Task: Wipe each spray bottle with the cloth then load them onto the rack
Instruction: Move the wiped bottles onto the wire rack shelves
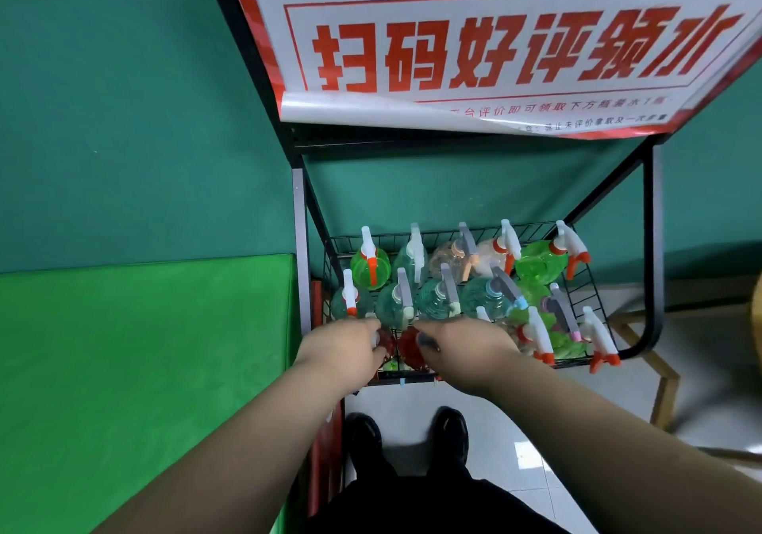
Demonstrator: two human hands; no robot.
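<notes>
**Head view, looking down.** Both hands reached into the front-left corner of the wire basket [577, 363] of the rack [654, 245]. The left hand [344, 348] had its fingers [369, 327] curled round a red bottle [387, 342] just inside the front rim. The right hand [470, 346] gripped a second red bottle [408, 350], its fingers [437, 333] closed over the top. The two red bottles stood just beside each other; whether they touched could not be told.

Behind them, spray bottles [371, 267] in green, teal and clear stood upright in close rows, filling the basket to its back and right edges. At the right, several orange-tipped triggers overhung the front rim. Open room lay only at the corner between the hands.

The rack's left post stood just beside a green panel [144, 368]. Black struts slanted up on both sides to a sign [495, 51] with red characters, which overhung the basket. A green wall [123, 121] lay behind. Two black shoes [365, 430] stood on the tiled floor [536, 471] before the rack, and a wooden frame [664, 389] stood near its right foot.
</notes>
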